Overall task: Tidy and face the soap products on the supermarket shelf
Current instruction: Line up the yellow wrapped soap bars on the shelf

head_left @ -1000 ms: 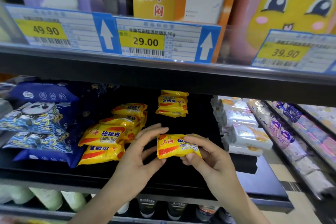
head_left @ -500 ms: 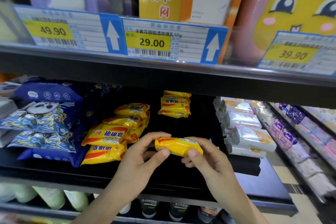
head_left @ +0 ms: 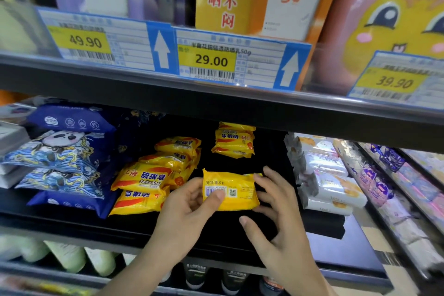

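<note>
A yellow sulfur soap pack [head_left: 240,190] is held over the black shelf [head_left: 216,230], its barcode side facing me. My left hand [head_left: 189,211] pinches its left end, thumb on the barcode. My right hand [head_left: 276,221] holds its right end with fingers behind the pack and the thumb free below. A pile of the same yellow soaps [head_left: 153,180] lies to the left, some upside down. Another small stack of yellow soaps [head_left: 234,140] sits further back on the shelf.
Blue panda-print packs [head_left: 60,163] fill the shelf's left. White soap packs [head_left: 329,175] line the right, with purple packs [head_left: 377,178] beyond. Price tags [head_left: 211,60] hang on the upper shelf edge. Bottles [head_left: 67,255] stand on the shelf below.
The held soap has been rotated from its front label through its edge to its barcode back. Both hands shifted around it.
</note>
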{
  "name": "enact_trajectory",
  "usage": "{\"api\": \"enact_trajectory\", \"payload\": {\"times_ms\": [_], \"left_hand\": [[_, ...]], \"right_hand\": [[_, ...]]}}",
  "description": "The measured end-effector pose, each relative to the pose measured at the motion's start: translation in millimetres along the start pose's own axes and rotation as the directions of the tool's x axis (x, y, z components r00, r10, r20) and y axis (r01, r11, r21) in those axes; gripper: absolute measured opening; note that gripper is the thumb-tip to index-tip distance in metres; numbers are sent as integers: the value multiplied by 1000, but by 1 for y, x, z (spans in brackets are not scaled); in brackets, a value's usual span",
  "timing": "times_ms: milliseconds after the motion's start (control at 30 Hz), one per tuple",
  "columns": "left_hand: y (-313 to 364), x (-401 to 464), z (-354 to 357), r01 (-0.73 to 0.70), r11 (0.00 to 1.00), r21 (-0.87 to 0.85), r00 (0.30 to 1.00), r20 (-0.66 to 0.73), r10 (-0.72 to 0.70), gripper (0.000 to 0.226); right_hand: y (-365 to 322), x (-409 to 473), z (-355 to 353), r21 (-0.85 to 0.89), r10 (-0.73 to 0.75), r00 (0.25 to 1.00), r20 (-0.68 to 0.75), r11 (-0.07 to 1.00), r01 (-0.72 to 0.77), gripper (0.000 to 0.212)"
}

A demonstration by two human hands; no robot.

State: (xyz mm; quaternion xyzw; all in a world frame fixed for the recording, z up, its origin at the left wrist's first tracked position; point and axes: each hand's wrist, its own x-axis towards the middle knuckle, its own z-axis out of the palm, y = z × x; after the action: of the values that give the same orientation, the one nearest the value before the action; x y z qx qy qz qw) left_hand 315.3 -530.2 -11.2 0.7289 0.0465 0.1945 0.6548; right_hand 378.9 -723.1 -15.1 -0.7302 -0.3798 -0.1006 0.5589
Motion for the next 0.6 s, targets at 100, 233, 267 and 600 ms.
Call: {"api": "enact_trajectory", "payload": {"times_ms": [100, 233, 267, 600], "left_hand": [[-1, 0, 0, 18, 999, -31, 1000, -16, -19, 35], [-2, 1, 1, 29, 997, -75, 998, -49, -33, 51], [-3, 1, 1, 30, 996, -82, 998, -60, -35, 52], [-8, 2, 3, 29, 997, -75, 998, -55, -33, 50]], "right_hand": [[3, 1, -2, 24, -20, 998, 54, 1000, 19, 54], [5, 3, -4, 109, 23, 991, 134, 993, -38, 53], [5, 3, -4, 110, 28, 991, 134, 993, -43, 54], [4, 2, -2, 109, 34, 997, 66, 993, -41, 53]]}}
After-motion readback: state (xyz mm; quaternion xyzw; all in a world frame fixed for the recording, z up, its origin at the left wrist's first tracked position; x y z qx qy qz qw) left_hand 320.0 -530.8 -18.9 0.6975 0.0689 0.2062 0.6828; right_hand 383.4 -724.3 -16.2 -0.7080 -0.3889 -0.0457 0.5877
